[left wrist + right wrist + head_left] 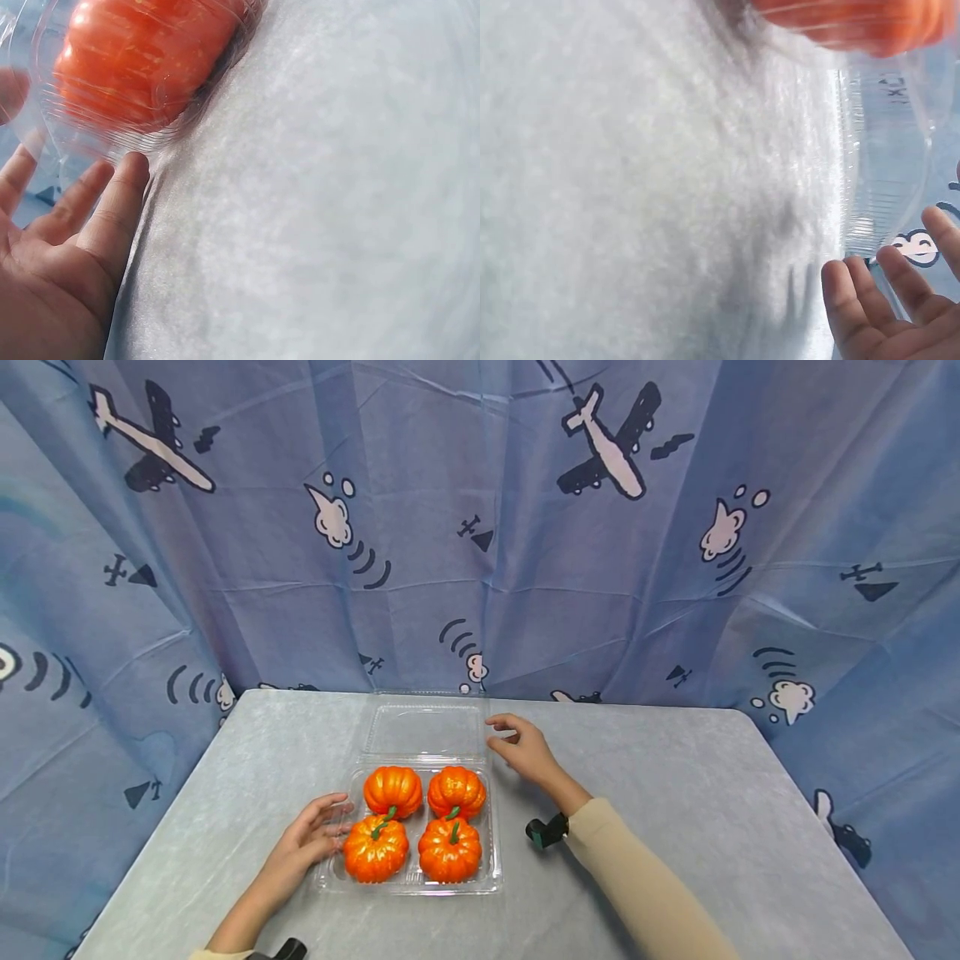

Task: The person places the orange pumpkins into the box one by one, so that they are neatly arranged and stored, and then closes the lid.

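Note:
A clear plastic clamshell container [408, 887] lies on the table with its lid [427, 727] folded back, away from me. Several small orange pumpkins sit in its base, among them a front left one [375, 850] and a back right one [457, 792]. My left hand [300, 837] is at the base's left side, fingers spread against or very near the wall. In the left wrist view, its fingertips [133, 166] come up to the ribbed plastic below a pumpkin [150, 60]. Beside the lid's right edge is my right hand [525, 750], fingers extended and holding nothing; contact with the lid is unclear.
The table [660, 827] has a pale grey cover. Behind it hangs a blue curtain [420, 543] printed with airplanes. A black wrist camera [546, 832] sits at my right wrist, and another [288, 950] shows at the bottom edge by my left.

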`<state>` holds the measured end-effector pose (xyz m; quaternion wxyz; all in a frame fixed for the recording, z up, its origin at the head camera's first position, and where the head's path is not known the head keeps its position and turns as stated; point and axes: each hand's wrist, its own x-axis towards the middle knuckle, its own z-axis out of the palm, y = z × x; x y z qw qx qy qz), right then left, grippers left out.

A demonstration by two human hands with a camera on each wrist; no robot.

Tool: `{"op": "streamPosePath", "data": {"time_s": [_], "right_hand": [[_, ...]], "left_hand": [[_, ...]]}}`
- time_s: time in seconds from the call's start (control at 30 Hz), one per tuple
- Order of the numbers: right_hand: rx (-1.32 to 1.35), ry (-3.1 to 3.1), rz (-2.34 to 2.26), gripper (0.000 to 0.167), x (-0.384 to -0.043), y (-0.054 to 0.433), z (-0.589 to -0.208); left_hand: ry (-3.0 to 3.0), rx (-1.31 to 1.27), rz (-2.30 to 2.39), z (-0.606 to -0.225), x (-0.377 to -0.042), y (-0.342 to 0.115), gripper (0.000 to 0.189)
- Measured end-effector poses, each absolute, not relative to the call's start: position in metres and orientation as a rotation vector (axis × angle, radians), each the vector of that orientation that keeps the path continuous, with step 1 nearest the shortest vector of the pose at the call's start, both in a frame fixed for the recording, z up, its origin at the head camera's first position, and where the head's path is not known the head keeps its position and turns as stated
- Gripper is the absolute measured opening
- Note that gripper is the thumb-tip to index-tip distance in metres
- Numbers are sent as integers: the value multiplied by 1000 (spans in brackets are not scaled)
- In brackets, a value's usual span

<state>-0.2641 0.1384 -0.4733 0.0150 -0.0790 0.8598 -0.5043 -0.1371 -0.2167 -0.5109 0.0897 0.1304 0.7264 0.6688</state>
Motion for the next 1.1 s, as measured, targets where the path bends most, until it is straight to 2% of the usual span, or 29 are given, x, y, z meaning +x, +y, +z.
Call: {"op": "streamPosePath", "data": {"time_s": [0.6, 1.1], "right_hand": [[-232, 2618, -1598, 31, -271, 133, -486], [-219, 2627, -1619, 34, -268, 135, -480]], "left_hand": [[2146, 340, 1978, -509, -137, -216, 54], [2134, 320, 1987, -507, -136, -214, 55]]}}
